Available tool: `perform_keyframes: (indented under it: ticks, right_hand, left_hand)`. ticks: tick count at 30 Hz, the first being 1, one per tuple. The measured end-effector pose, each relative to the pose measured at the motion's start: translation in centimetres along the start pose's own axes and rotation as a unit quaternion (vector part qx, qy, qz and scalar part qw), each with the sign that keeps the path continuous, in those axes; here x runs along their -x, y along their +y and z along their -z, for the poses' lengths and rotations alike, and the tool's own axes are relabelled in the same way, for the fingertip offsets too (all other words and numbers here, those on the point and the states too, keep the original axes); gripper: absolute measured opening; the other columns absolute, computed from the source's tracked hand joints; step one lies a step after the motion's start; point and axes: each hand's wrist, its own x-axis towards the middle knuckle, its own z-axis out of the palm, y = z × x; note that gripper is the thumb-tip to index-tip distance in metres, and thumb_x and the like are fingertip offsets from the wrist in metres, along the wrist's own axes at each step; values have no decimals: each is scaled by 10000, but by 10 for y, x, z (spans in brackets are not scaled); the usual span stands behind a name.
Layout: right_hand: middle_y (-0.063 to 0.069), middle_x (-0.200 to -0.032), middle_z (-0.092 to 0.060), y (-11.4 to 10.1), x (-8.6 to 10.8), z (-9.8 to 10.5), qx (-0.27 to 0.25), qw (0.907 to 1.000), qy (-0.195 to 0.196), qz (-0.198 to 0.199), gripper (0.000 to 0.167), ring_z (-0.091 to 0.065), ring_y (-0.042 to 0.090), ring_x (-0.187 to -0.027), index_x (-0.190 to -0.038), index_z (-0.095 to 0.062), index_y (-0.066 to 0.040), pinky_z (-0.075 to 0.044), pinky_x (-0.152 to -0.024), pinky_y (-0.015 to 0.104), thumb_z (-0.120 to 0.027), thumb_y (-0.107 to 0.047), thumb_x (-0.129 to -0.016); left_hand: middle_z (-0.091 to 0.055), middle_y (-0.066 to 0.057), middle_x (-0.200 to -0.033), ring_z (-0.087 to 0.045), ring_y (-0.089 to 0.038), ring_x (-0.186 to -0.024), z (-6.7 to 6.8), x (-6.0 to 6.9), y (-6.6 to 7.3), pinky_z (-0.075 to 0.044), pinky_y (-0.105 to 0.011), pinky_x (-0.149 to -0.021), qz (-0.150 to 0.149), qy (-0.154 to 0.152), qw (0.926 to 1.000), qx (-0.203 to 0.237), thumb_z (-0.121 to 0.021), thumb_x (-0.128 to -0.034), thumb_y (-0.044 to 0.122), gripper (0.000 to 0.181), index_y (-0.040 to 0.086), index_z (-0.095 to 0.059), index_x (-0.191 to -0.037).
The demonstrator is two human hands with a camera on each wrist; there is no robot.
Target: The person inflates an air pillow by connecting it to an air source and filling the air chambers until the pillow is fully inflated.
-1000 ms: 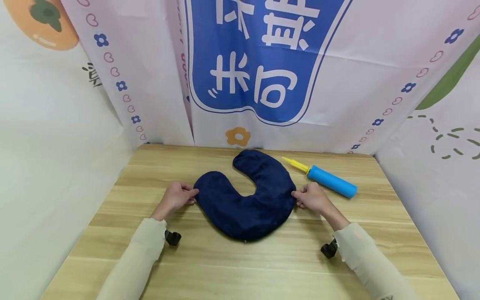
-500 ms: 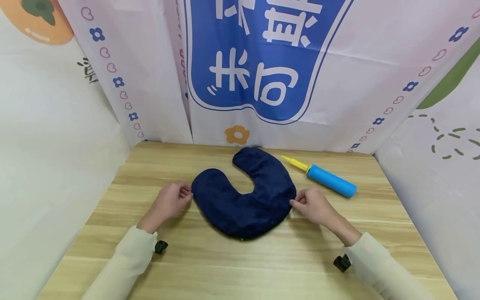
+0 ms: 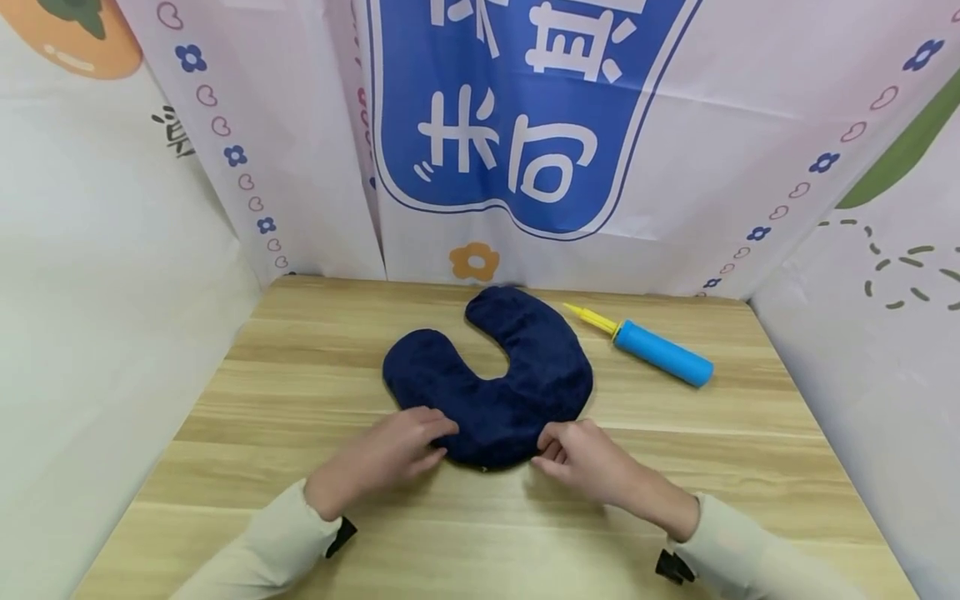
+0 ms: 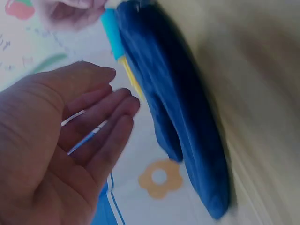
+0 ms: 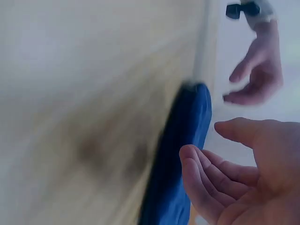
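Observation:
A dark navy U-shaped neck pillow (image 3: 517, 400) lies flat on the wooden table, its opening facing up and left in the head view. My left hand (image 3: 397, 450) hovers at its lower left edge, fingers loosely bent. In the left wrist view a gap separates that hand (image 4: 79, 122) from the pillow (image 4: 183, 103), with nothing between thumb and fingers. Near the lower right edge is my right hand (image 3: 588, 462), fingers relaxed. The right wrist view shows this hand (image 5: 234, 173) holding nothing, its fingertips beside the pillow (image 5: 176, 159).
A blue hand pump (image 3: 663, 352) with a yellow nozzle (image 3: 591, 317) lies right of the pillow. A printed cloth backdrop (image 3: 675, 167) stands behind the wooden table (image 3: 300, 367), and pale cloth walls (image 3: 112, 292) rise at both sides.
Both hands have left the pillow's side edges, where they pinched it a second ago, and moved inward and nearer to its bottom edge. The pillow keeps its place on the table.

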Motion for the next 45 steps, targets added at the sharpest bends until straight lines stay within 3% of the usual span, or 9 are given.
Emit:
perform_keyframes:
  ticks: [3,6,12,20,25,32,37,41,45]
  right_hand:
    - [23,-844,-776,-7,-5,-16,-29,9999,-58,152,122,-700,14,-745,-957,-747,-19,-577,-658,174,-773,-138,-963]
    - [15,-818,-774,-12,-9,-32,10,9995,-79,307,100,-682,-18,-721,-935,-751,-32,-564,-645,152,-770,-127,-959]
    - [-1,-757,-762,-21,-17,-54,77,9992,-65,395,93,-653,-49,-659,-888,-752,-48,-528,-603,120,-782,-116,-944]
    - [-30,-710,-754,-30,-24,-63,154,9997,95,176,145,-630,-56,-615,-818,-771,-98,-508,-581,123,-781,-151,-953]
    - [-50,-690,-754,-30,-25,-67,359,9989,295,86,155,-633,-52,-612,-786,-778,-125,-501,-582,125,-801,-167,-934]
    - [-57,-717,-766,-31,-25,-69,383,9981,453,170,126,-645,-57,-645,-808,-786,-127,-515,-610,133,-805,-157,-929]
    - [-52,-755,-752,-33,-23,-68,448,9949,814,392,96,-644,-55,-676,-839,-779,-122,-515,-621,115,-795,-118,-934]
    - [-21,-796,-759,-37,-22,-66,529,9900,1184,553,33,-668,-40,-694,-895,-792,-86,-520,-624,91,-801,-96,-926]
    - [7,-835,-786,-40,-23,-62,454,9856,1538,540,43,-710,-6,-707,-932,-801,-67,-537,-630,86,-806,-110,-931]
  left_hand:
    - [-749,-40,-1082,-712,-180,-991,-8,-6,6,-611,-326,-872,-502,-6,9985,-201,-794,-925,92,260,52,-744,-1176]
    - [-733,-15,-1076,-694,-159,-984,-16,-10,9,-600,-308,-868,-710,-25,9971,-286,-796,-927,107,253,74,-745,-1173]
    - [-699,25,-1054,-645,-122,-945,-28,-18,12,-573,-267,-825,-507,-347,9978,-268,-774,-960,152,196,127,-766,-1154]
    - [-669,49,-962,-585,-89,-864,-39,-26,13,-532,-246,-782,-238,-649,9976,29,-786,-951,166,104,160,-784,-1054]
    - [-624,62,-870,-567,-91,-812,-46,-31,13,-509,-231,-743,-352,-452,9982,-150,-808,-902,108,83,170,-790,-954]
    - [-596,78,-801,-558,-75,-750,-50,-31,10,-480,-194,-678,-397,-183,9986,-294,-772,-946,121,92,185,-787,-882]
    - [-701,56,-903,-635,-62,-819,-45,-30,4,-555,-234,-758,-245,-65,9986,455,-749,-976,122,72,149,-814,-991]
    - [-766,14,-988,-701,-72,-894,-38,-32,-1,-596,-248,-815,-64,147,9917,1276,-748,-979,106,116,111,-820,-1071]
    - [-784,2,-994,-720,-73,-899,-33,-35,-5,-599,-223,-793,79,346,9857,1645,-755,-973,98,112,102,-820,-1065]
